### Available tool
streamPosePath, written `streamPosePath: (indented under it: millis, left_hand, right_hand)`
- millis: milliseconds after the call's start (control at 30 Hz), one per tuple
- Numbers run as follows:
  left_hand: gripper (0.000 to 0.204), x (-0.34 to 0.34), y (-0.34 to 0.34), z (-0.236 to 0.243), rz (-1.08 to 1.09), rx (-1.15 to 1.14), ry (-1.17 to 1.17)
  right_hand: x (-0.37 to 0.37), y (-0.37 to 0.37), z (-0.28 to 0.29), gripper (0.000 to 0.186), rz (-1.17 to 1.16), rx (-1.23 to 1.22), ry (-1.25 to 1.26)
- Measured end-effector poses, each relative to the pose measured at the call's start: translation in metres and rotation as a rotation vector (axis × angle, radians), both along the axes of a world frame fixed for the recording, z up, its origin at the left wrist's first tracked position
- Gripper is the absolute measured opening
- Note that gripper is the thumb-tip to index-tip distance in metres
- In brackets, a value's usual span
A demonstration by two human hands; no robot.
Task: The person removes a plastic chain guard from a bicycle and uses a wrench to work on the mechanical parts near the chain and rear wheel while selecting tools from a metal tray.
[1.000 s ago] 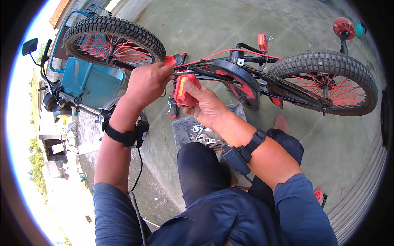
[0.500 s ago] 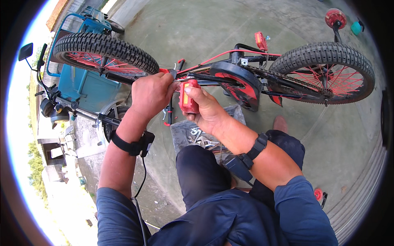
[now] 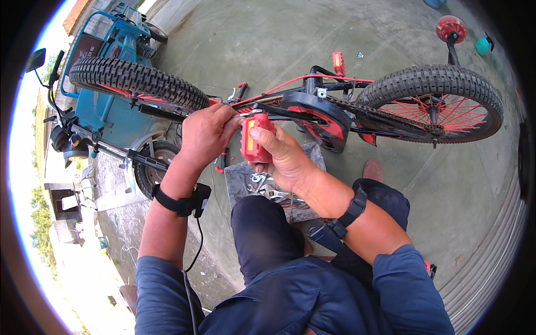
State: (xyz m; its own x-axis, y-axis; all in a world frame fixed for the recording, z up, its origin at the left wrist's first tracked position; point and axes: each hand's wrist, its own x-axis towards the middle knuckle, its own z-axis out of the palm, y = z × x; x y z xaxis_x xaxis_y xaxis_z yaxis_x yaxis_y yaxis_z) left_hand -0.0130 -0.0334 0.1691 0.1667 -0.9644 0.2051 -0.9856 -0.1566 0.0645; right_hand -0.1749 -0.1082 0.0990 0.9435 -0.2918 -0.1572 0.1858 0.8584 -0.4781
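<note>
My right hand [image 3: 285, 159] is closed around a red bicycle pedal [image 3: 257, 146] with a yellow reflector, thumb pressed on its face. The pedal sits at the end of a black crank arm [image 3: 285, 110]. My left hand [image 3: 206, 134] is closed on a slim silver wrench [image 3: 243, 115], whose jaw end lies at the pedal's axle beside the crank; most of the wrench is hidden in the fist. The crank belongs to an upturned black-and-red bicycle with a black chain guard [image 3: 318, 120], a knobby wheel [image 3: 139, 79] at left and another wheel [image 3: 432, 106] at right.
Below my hands, a grey tray [image 3: 237, 181] holds several metal tools by my knees. The second red pedal [image 3: 338, 64] sticks up beyond the frame. A training wheel [image 3: 451, 29] stands far right, near a green container [image 3: 482, 46]. A blue cargo tricycle [image 3: 109, 120] is parked left.
The wrench has swung from pointing upward to lying almost level at the pedal axle. My left wrist has turned with it. The right hand keeps its hold on the pedal; the view shifts slightly.
</note>
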Motion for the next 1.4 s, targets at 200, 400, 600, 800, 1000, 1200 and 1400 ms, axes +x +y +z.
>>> streamPosePath:
  millis: [200,400,600,800,1000,1200,1400]
  left_hand:
    - [0.015,-0.012,0.007,-0.059,0.091,-0.115,0.724]
    - [0.029,-0.013,0.010,-0.108,0.128,-0.162,1.447]
    - [0.039,-0.015,0.000,-0.124,0.125,-0.001,1.728]
    - [0.027,-0.056,-0.012,-0.182,0.093,-0.251,2.114]
    - [0.019,-0.104,-0.040,-0.139,0.051,-0.370,1.304]
    - [0.026,-0.107,-0.038,-0.143,0.293,-0.241,1.269]
    - [0.047,-0.120,-0.046,-0.121,0.450,-0.214,1.794]
  right_hand:
    - [-0.009,-0.002,0.010,0.043,-0.030,-0.014,0.041]
    - [-0.011,-0.003,0.010,0.045,-0.042,-0.045,0.038]
    - [-0.019,-0.002,0.015,0.051,-0.128,-0.187,0.140]
    - [-0.021,-0.004,0.002,0.055,-0.331,-0.680,0.244]
    - [-0.059,-0.054,0.003,0.041,-0.213,-0.891,0.450]
    - [-0.088,-0.069,-0.026,0.039,-0.054,-1.603,0.727]
    - [-0.083,-0.058,-0.067,0.040,-0.281,-1.495,0.558]
